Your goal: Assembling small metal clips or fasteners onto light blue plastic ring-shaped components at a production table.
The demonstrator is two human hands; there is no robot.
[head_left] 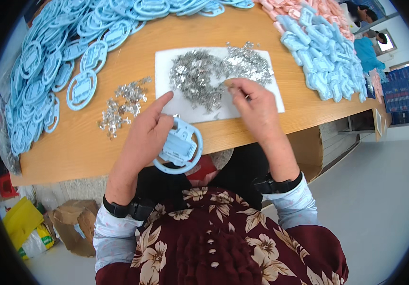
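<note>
Holding the blue ring part (pixel 178 146) just nearside of the white mat (pixel 162 66), curled left fingers (pixel 160 102) grasp its rim; it's likely light and stiff, best held there. Right fingers (pixel 240 84) nearly meet over the mat, catch unclear.

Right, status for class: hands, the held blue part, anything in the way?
Left hand holding blue ring-shaped part. Right hand at silver pieces on white mat; grip unclear. Smaller silver pile left of left hand; nothing seen blocking.
</note>
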